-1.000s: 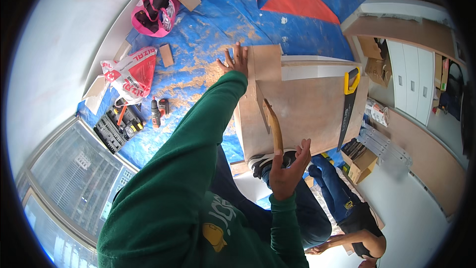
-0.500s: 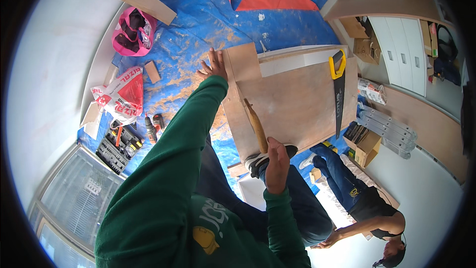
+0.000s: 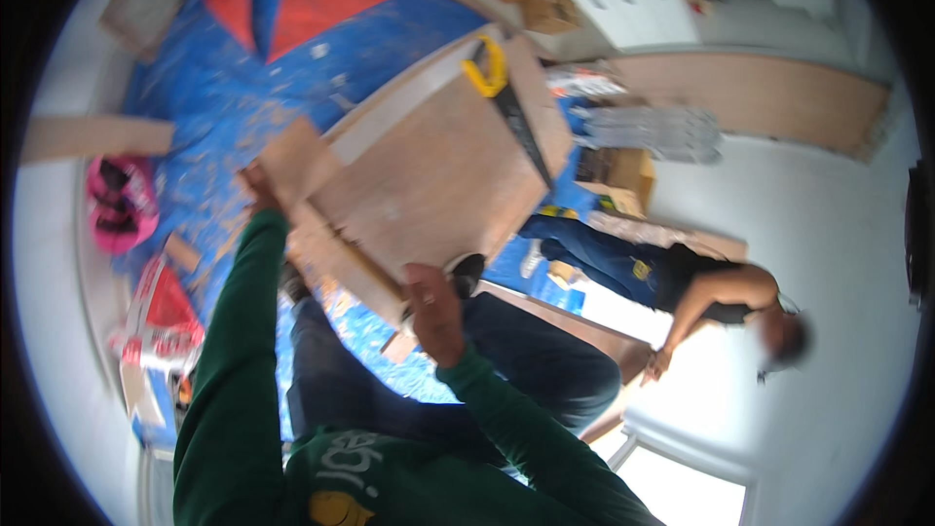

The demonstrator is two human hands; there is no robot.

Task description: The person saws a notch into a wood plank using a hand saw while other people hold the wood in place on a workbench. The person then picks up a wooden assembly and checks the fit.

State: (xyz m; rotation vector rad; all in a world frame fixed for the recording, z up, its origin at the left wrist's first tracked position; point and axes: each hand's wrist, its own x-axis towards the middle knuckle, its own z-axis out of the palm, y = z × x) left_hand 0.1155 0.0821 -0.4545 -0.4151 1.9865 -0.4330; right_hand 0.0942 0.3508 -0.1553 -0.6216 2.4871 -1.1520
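Note:
A large plywood panel (image 3: 438, 166) lies raised above the floor in front of me, with a narrower board along its near left side. My left hand (image 3: 258, 187) rests at the panel's far left corner, beside a small plywood piece (image 3: 297, 161); its fingers are blurred. Closed round the end of a slim wooden-handled tool (image 3: 375, 268) is my right hand (image 3: 435, 317), over the near edge. Blur hides the tool's far end. A handsaw (image 3: 521, 136) with a yellow and black handle lies across the panel's right part. My shoe (image 3: 466, 273) shows beside the right hand.
Blue sheeting (image 3: 205, 88) with sawdust covers the floor. To the left are a pink bag (image 3: 124, 203) and a red-and-white sack (image 3: 170, 307). At right, another person (image 3: 682, 282) sits near a cardboard box (image 3: 618, 175) and a folded metal ladder (image 3: 653, 131).
The whole view has turned, bringing the panel leftward and tilting it. The wooden tool now points toward the upper left, low along the narrow board. My left hand stays at the panel's corner.

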